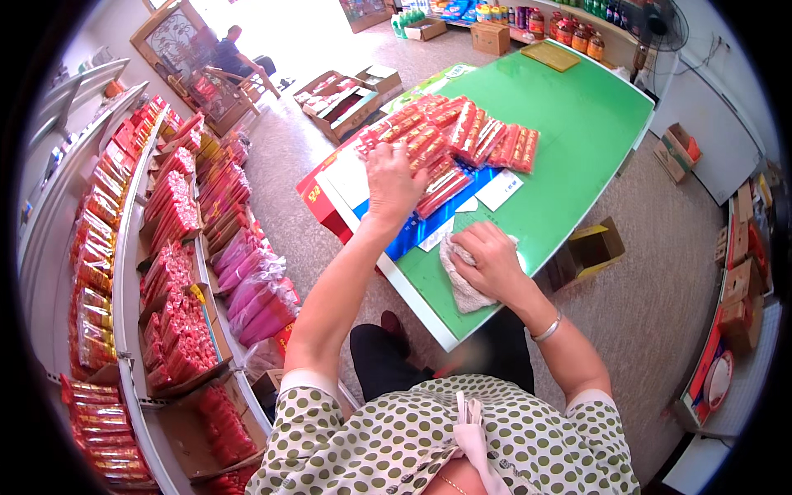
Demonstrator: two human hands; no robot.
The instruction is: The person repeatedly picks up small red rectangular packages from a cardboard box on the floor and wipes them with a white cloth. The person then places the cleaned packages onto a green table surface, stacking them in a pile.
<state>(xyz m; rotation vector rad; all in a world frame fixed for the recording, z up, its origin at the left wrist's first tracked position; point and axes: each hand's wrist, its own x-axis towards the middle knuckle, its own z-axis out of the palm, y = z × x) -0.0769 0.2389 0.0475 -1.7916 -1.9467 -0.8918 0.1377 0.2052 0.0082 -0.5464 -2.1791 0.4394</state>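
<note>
My left hand rests with spread fingers on the near left side of a pile of red plastic-wrapped packets on the green table. Whether it grips a packet cannot be told. My right hand is closed on a whitish cloth, pressed to the tabletop near its front corner. A blue glossy sheet lies under the packets, with white cards beside it. A yellow tray lies at the far end.
Shelves of red packets line the left. Open cartons stand on the floor beyond the table, another carton beside its right edge. A person sits near the doorway. A fan is at the upper right.
</note>
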